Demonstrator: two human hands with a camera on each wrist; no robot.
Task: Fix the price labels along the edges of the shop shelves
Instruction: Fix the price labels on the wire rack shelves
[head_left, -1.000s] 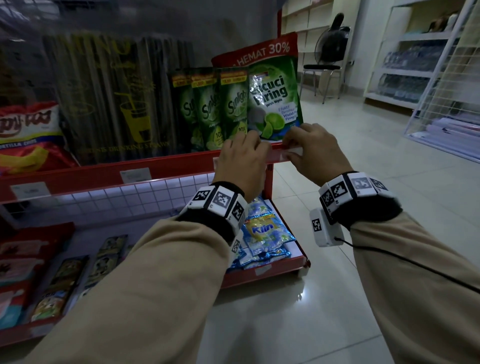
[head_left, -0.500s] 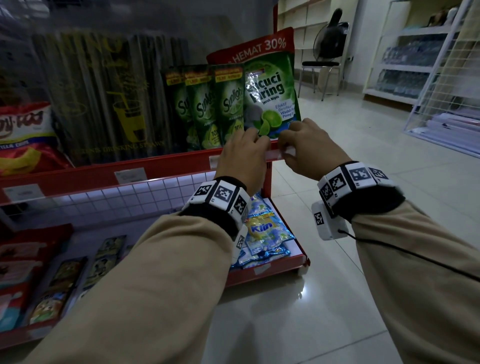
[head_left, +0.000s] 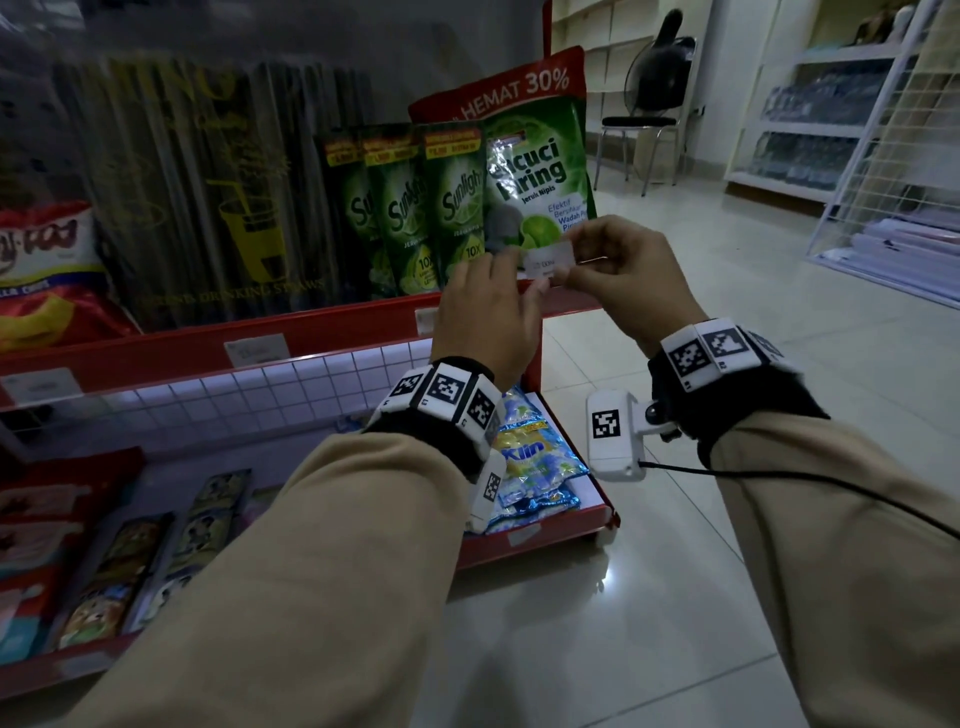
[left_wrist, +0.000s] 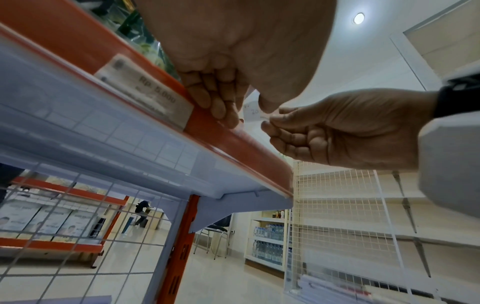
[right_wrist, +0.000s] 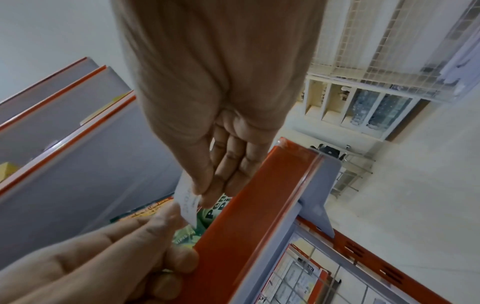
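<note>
A small white price label hangs just above the right end of the red shelf edge, in front of a green dish-soap pouch. My left hand pinches its left end and my right hand pinches its right end. From the left wrist view, the label sits between my left hand's fingers and my right hand, above the red edge strip. In the right wrist view, my right hand grips the label with thumb and fingers.
Other price labels sit in the red edge strip. Green Sunlight pouches, a pack of straws and a chips bag stand on the shelf. Detergent sachets lie below. A chair and a white wire rack stand across the tiled floor.
Both hands were at the red shelf edge, working at the label there. They have since risen, and the label is now off the strip, held between them.
</note>
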